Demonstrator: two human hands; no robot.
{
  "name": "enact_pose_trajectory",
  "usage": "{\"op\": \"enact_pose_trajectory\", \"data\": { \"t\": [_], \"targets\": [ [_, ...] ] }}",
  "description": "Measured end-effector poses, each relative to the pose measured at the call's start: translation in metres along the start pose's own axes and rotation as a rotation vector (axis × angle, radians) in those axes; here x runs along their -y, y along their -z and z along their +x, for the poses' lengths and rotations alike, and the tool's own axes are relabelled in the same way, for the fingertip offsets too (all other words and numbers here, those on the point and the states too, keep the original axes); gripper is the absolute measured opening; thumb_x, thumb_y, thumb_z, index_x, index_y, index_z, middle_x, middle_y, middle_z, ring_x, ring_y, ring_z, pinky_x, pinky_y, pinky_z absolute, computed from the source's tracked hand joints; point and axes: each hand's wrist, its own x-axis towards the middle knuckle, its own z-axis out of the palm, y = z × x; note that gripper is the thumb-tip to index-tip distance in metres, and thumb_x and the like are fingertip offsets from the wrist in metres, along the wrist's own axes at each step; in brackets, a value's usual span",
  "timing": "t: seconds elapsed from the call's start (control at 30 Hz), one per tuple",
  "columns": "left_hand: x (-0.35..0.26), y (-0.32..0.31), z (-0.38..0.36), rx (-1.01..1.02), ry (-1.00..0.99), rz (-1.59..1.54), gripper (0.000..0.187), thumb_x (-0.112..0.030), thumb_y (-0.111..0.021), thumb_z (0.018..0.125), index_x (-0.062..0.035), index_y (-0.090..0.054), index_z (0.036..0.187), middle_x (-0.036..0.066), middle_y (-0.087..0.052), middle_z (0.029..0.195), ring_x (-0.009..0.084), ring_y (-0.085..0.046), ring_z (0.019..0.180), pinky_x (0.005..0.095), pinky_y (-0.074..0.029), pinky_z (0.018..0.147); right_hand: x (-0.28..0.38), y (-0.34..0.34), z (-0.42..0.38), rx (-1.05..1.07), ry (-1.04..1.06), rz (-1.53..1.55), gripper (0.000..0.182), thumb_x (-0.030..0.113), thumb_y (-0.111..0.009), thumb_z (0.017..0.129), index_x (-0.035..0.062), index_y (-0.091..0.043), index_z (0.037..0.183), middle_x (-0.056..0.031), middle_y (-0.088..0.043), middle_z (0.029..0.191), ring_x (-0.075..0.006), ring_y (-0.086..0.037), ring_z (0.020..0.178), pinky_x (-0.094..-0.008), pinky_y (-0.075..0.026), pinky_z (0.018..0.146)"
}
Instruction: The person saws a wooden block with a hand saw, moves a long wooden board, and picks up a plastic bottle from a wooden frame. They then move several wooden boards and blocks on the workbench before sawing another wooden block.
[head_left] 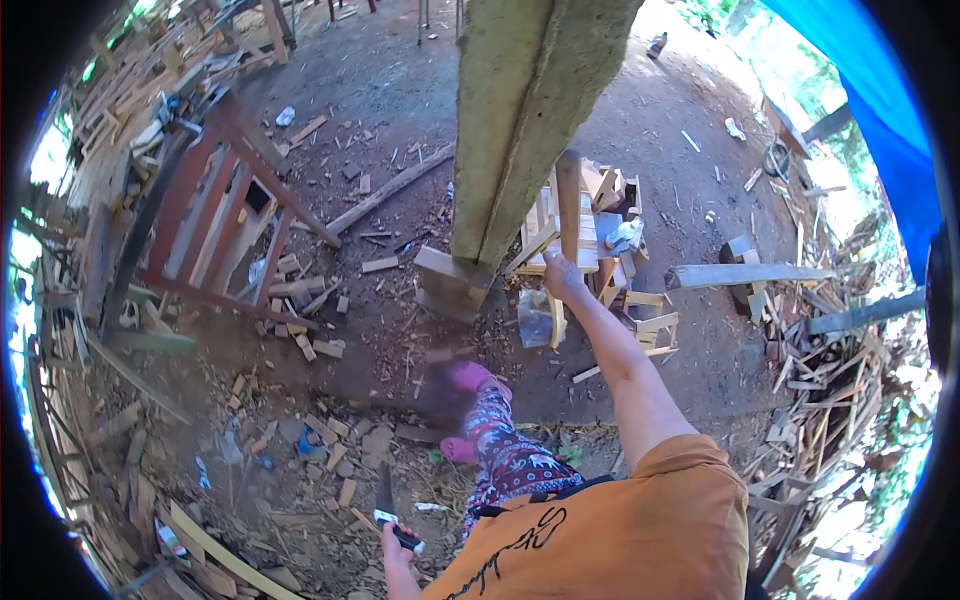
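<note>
My right hand (563, 276) reaches forward, its fingers closed around the lower part of an upright brown wooden bar (570, 205). Right behind it is a pile of pale wooden frames and boards (588, 235), with a clear plastic bag (536, 320) beside it. Low in the view, my left hand (402, 540) is wrapped round the black-and-white handle of a hand tool (385, 490) whose dark, blade-like part points away from me. Scattered wood offcuts (347, 493) lie on the ground around that tool.
A thick concrete post (515, 130) stands straight ahead, with a wooden block (445, 270) at its foot. A reddish slatted wooden frame (215, 225) leans at the left. Long beams (745, 274) and scrap heaps lie right; a blue tarp (880, 110) hangs above.
</note>
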Motion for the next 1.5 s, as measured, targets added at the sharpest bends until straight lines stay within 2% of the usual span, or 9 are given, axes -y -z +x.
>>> {"op": "enact_pose_trajectory", "data": {
  "t": [0.3, 0.6, 0.67, 0.93, 1.0, 1.03, 1.13, 1.17, 1.5],
  "targets": [
    [-0.035, 0.001, -0.014, 0.043, 0.204, -0.044, 0.031, -0.033, -0.048, 0.091, -0.0083, -0.043, 0.073, 0.004, -0.047, 0.06, 0.0203, -0.051, 0.057, 0.0352, -0.046, 0.059, 0.027, -0.006, 0.065, -0.14, -0.134, 0.272, 0.035, 0.009, -0.063, 0.079, 0.0034, -0.048, 0.109, -0.0223, -0.063, 0.093, -0.0397, -0.064, 0.093, -0.0491, -0.051, 0.079],
    [-0.133, -0.105, -0.058, -0.116, 0.172, 0.255, 0.028, -0.031, -0.047, 0.092, -0.0081, -0.043, 0.076, 0.005, -0.047, 0.063, 0.02, -0.051, 0.06, 0.0359, -0.047, 0.061, 0.048, -0.014, 0.053, -0.204, -0.197, 0.509, 0.045, 0.001, -0.058, 0.08, 0.0038, -0.042, 0.121, -0.0219, -0.048, 0.107, -0.0445, -0.053, 0.099, -0.0498, -0.047, 0.083],
    [-0.147, -0.152, -0.09, -0.102, -0.036, 0.359, 0.032, -0.036, -0.051, 0.09, -0.0105, -0.047, 0.071, 0.002, -0.048, 0.059, 0.0192, -0.049, 0.055, 0.0384, -0.047, 0.059, 0.038, 0.016, 0.026, -0.145, -0.172, 0.511, 0.048, 0.006, -0.061, 0.08, 0.0035, -0.042, 0.124, -0.0227, -0.048, 0.11, -0.0437, -0.052, 0.1, -0.0511, -0.045, 0.083],
    [-0.198, -0.235, -0.092, 0.083, -0.069, 0.458, 0.026, -0.032, -0.055, 0.089, -0.0112, -0.05, 0.075, 0.001, -0.05, 0.06, 0.0168, -0.051, 0.054, 0.0368, -0.049, 0.06, -0.021, 0.115, 0.021, -0.895, -0.077, 0.417, 0.041, 0.025, -0.075, 0.078, 0.0034, -0.056, 0.108, -0.0153, -0.055, 0.1, -0.0344, -0.056, 0.092, -0.0418, -0.047, 0.081],
    [-0.201, -0.25, -0.094, 0.073, -0.049, 0.435, 0.025, -0.031, -0.055, 0.089, -0.0105, -0.05, 0.076, 0.001, -0.05, 0.061, 0.0169, -0.051, 0.054, 0.0358, -0.049, 0.06, -0.043, 0.098, 0.048, -0.638, -0.003, 0.517, 0.037, 0.024, -0.076, 0.079, 0.003, -0.061, 0.106, -0.0123, -0.058, 0.097, -0.0296, -0.058, 0.09, -0.0384, -0.048, 0.08],
    [-0.203, -0.25, -0.089, 0.084, -0.055, 0.433, 0.024, -0.03, -0.055, 0.089, -0.0101, -0.051, 0.076, 0.002, -0.05, 0.061, 0.0164, -0.051, 0.054, 0.0342, -0.049, 0.06, -0.051, 0.086, 0.057, -0.375, 0.07, 0.612, 0.033, 0.023, -0.077, 0.079, 0.0026, -0.066, 0.103, -0.0093, -0.061, 0.093, -0.0248, -0.06, 0.087, -0.035, -0.049, 0.079],
    [-0.204, -0.248, -0.085, 0.113, -0.057, 0.446, 0.024, -0.03, -0.056, 0.09, -0.0094, -0.052, 0.079, 0.001, -0.051, 0.063, 0.0152, -0.051, 0.054, 0.0332, -0.049, 0.057, -0.068, 0.069, 0.055, -0.211, 0.038, 1.115, 0.023, 0.023, -0.076, 0.08, 0.0094, -0.071, 0.099, -0.0053, -0.067, 0.084, -0.0162, -0.061, 0.08, -0.0313, -0.049, 0.075],
    [-0.205, -0.24, -0.073, 0.133, -0.053, 0.433, 0.024, -0.03, -0.056, 0.09, -0.0091, -0.052, 0.08, 0.001, -0.051, 0.063, 0.0152, -0.052, 0.054, 0.033, -0.049, 0.057, -0.081, 0.064, 0.048, -0.128, 0.031, 1.142, 0.027, 0.014, -0.074, 0.085, 0.004, -0.069, 0.11, -0.0021, -0.068, 0.097, -0.0094, -0.058, 0.089, -0.0254, -0.047, 0.081],
    [-0.179, -0.127, -0.012, 0.116, 0.017, 0.347, 0.027, -0.033, -0.052, 0.092, -0.0122, -0.048, 0.075, -0.001, -0.049, 0.06, 0.0152, -0.049, 0.054, 0.0355, -0.046, 0.057, -0.135, 0.12, -0.117, -0.596, -0.152, 1.087, 0.014, 0.005, -0.072, 0.085, 0.0014, -0.069, 0.098, 0.0009, -0.069, 0.091, -0.0054, -0.059, 0.081, -0.0244, -0.048, 0.073]
  ]
}}
